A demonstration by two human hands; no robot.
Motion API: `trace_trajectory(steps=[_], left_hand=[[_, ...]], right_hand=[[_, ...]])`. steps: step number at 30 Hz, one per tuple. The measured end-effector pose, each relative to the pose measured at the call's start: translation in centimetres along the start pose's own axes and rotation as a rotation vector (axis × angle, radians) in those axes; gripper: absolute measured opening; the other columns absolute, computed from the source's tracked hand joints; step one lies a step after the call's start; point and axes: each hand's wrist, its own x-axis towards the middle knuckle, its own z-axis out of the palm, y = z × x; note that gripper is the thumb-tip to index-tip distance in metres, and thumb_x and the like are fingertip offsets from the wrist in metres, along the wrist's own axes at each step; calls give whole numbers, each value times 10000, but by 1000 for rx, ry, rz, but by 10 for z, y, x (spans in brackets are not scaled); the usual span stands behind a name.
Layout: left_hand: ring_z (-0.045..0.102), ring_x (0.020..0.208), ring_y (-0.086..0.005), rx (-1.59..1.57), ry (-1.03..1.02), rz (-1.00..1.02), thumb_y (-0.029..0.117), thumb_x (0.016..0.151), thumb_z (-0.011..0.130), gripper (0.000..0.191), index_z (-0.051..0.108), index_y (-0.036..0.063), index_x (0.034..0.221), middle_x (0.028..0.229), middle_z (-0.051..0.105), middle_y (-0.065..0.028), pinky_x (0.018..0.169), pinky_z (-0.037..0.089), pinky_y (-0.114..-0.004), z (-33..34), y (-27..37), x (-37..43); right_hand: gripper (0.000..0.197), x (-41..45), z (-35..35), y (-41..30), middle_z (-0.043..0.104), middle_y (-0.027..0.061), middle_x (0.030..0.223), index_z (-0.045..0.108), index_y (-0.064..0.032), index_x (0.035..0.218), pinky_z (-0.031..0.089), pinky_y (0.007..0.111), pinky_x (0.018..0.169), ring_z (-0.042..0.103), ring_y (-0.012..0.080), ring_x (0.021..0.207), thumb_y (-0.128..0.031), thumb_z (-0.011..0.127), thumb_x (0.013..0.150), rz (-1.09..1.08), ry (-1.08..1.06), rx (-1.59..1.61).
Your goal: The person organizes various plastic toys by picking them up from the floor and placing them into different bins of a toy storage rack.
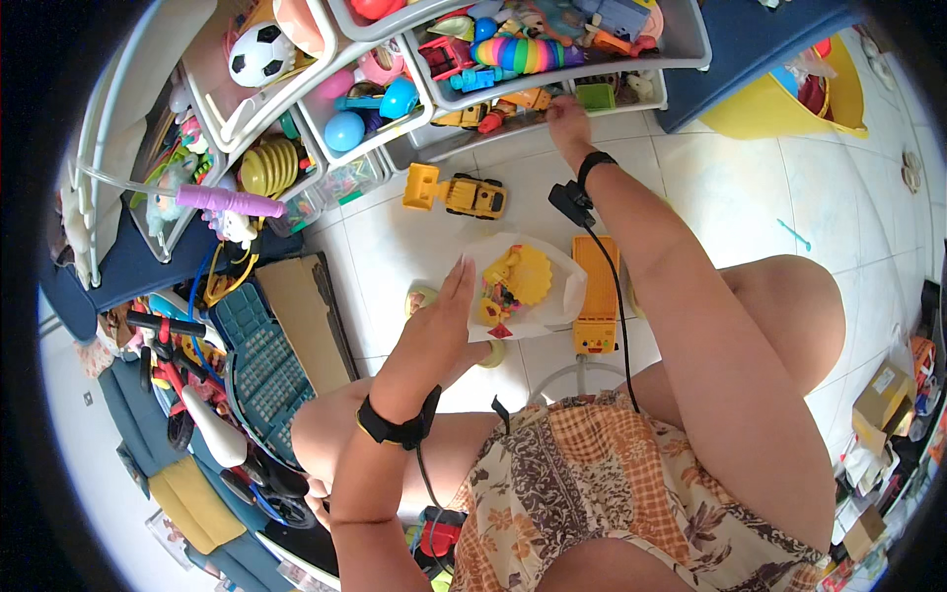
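Note:
A white plastic bag (551, 325) lies open on the floor before me, with a yellow scalloped toy and small colourful pieces inside. My left hand (444, 318) is at the bag's left edge, fingers extended together; whether it pinches the plastic is unclear. My right hand (568, 122) reaches to the front rim of a low grey toy bin (473, 148), beside an orange toy vehicle (529, 98); its fingertips are partly hidden, so a grip cannot be made out. A yellow toy loader (473, 196) stands between the bag and the bins. Right of the bag lies an orange toy truck (595, 281).
Racked toy bins (429, 96) span the top. A yellow tub (747, 111) stands upper right. At left are a flat cardboard piece (307, 318), a teal plastic case (266, 370) and a child's bike with a white saddle (214, 429). Cables hang from both wrist straps.

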Motion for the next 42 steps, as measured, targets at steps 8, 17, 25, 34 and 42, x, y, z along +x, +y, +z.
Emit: trace_trajectory(steps=[8,17,25,34,42], left_hand=[[566,977,-362,13,-104,-93,37,653,588,838,182,-16,1384,1393,301,-228,801,491,-386,-1,6,5],[572,932,-385,33,-39,7,-83,692,458,778,166,34,1404,1401,290,-220,777,497,-404,8,0,8],[571,915,-398,2,-52,-2,-79,691,456,797,141,45,1413,1407,277,-220,764,497,-413,6,4,11],[573,888,-400,15,-29,19,-78,682,477,794,163,27,1403,1396,286,-234,736,497,-419,7,-2,5],[576,875,-394,34,-65,-19,-82,682,461,784,167,26,1402,1400,286,-224,729,497,-414,3,5,7]], right_hand=[[219,-24,-39,-7,509,130,1092,563,-70,968,433,417,837,498,297,1013,-132,592,759,-316,208,-338],[348,-3,-72,46,505,167,1217,563,-36,1120,435,432,895,496,321,1092,-105,553,779,-65,211,-316],[291,-18,-28,17,600,182,1003,600,21,1020,424,405,901,517,329,1023,-111,552,766,-430,89,-309],[395,-26,5,10,551,183,1112,540,49,1097,337,405,1001,380,329,1192,-188,535,781,-331,-132,-363],[307,-28,-36,-15,463,157,1228,568,-54,1084,374,443,939,440,298,1124,-200,520,818,-207,-210,-402]])
